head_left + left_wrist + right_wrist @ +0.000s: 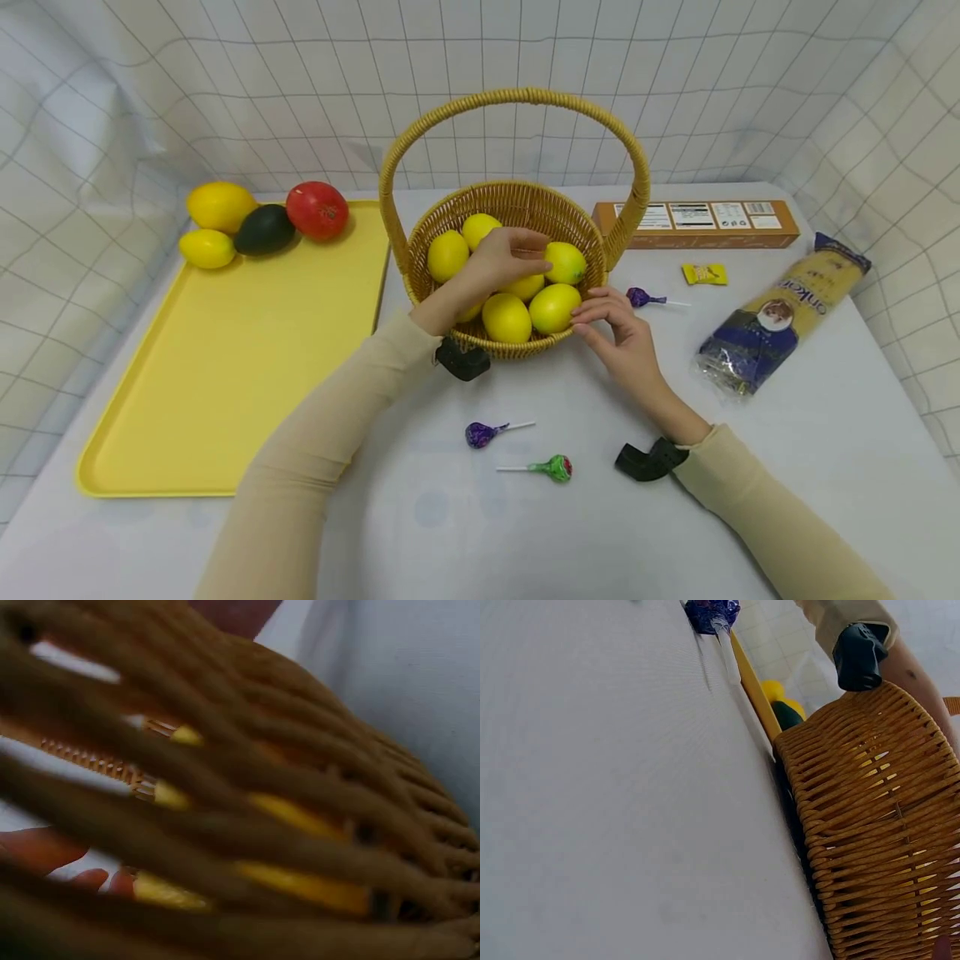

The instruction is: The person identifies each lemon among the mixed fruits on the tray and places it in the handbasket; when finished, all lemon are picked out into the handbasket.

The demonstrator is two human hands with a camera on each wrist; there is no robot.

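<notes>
A wicker basket (517, 196) with a tall handle (517, 96) stands mid-table and holds several yellow lemons (506, 318). My left hand (510, 254) reaches in over the near rim and curls its fingers round one lemon (566, 262) at the right side of the pile. My right hand (603, 321) is at the basket's right front rim, fingertips on the rim and thumb on the outer wall. The right wrist view shows the basket's woven wall (870, 825) from low down. In the left wrist view the wicker (300, 772) is blurred, with yellow showing through the gaps.
A yellow tray (225, 350) lies to the left with two lemons (220, 206), an avocado (264, 229) and a red fruit (317, 210) at its far end. A brown box (697, 223), pasta bag (780, 317), yellow candy (705, 273) and three lollipops (480, 433) lie around.
</notes>
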